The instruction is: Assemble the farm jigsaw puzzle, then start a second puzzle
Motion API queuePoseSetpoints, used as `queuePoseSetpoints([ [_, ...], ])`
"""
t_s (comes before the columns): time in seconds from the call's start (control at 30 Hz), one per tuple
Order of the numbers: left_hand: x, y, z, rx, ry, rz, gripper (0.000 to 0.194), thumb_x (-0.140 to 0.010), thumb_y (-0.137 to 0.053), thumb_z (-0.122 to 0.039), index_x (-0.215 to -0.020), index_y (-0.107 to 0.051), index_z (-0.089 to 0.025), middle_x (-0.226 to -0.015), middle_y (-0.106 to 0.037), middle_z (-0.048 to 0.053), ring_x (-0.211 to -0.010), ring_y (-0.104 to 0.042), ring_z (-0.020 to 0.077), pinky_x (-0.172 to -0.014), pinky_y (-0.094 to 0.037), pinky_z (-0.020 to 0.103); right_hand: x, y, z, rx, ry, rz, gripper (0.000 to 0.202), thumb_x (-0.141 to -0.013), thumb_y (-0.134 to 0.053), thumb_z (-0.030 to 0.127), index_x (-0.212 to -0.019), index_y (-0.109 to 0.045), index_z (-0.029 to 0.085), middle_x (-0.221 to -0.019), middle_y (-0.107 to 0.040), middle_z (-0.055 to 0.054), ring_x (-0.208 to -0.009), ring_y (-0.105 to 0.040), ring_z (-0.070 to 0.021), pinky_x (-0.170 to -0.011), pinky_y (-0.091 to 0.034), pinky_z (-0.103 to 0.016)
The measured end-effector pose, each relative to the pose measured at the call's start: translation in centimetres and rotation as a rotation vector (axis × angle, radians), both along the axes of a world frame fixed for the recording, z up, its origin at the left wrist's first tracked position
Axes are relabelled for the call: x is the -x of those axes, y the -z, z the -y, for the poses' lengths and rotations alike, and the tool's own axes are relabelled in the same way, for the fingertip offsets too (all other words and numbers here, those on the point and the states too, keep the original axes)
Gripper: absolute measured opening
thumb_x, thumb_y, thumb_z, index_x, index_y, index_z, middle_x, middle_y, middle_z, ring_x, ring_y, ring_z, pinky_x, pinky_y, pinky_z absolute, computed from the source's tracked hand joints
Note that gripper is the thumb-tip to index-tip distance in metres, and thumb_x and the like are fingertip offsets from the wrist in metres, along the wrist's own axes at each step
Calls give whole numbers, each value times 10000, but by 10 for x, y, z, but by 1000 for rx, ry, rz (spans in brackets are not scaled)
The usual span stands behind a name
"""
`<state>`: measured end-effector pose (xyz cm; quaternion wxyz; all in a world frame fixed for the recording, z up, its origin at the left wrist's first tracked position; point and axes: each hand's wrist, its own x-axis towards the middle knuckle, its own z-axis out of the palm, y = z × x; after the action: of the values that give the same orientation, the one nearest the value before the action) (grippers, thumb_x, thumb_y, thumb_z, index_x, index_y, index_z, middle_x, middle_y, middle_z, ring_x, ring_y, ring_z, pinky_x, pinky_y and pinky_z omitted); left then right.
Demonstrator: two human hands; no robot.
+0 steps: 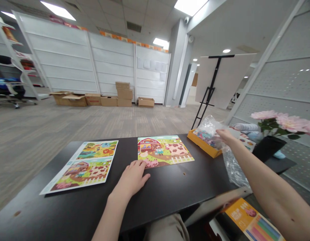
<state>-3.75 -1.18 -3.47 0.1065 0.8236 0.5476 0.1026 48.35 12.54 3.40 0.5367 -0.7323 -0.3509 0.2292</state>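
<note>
A farm picture puzzle with a barn, a cow and a pig lies flat on the black table. My left hand rests open at its lower left corner, fingertips on the edge by the pig. Further right, my right hand is closed on a clear plastic bag over a yellow box tray. Colourful puzzle pieces show inside the tray, partly covered by plastic. To the left lies a printed sheet with two pictures, the lower one matching the farm scene.
More clear plastic hangs over the table's right side. Pink flowers in a black vase stand at the far right. Below the front edge is a yellow box lid. Cardboard boxes line the far wall, and an easel stands behind the table.
</note>
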Motion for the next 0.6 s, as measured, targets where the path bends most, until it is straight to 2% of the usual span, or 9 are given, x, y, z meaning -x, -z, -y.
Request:
queuePoseSetpoints([
  [0.1,0,-1,1,4,-2,1,442,-924,-576,-350,-1328,-611,-175,-1389,-612,160,-1328,-524,343,-1068,-455,480,7,-6,-2,3,-4,-134,56,-938,-522,200,-884,-520,215,-748,-656,-57,-613,-659,-183,-620,-566,-343],
  [0.27,-2,-6,3,10,-7,-29,452,-937,-559,-348,-1349,-593,-165,-1413,-596,156,-1333,-516,344,-1059,-463,486,19,-20,-2,-101,0,-236,180,-988,-335,148,-937,-487,228,-816,-684,-59,-673,-694,-167,-681,-602,-335],
  [0.43,-3,-9,5,18,-10,-43,441,-937,-557,-348,-1332,-601,-156,-1408,-599,159,-1330,-519,339,-1064,-462,480,36,-39,0,-371,20,-306,223,-925,-371,83,-829,-490,245,-793,-682,-23,-698,-692,-164,-727,-624,-356],
  [0.6,-3,-9,5,19,-7,-24,445,-932,-558,-340,-1344,-594,-175,-1420,-594,158,-1327,-518,344,-1063,-457,491,51,-75,10,-497,-6,-301,230,-941,-411,115,-774,-476,258,-877,-713,-28,-768,-705,-175,-718,-626,-357],
])
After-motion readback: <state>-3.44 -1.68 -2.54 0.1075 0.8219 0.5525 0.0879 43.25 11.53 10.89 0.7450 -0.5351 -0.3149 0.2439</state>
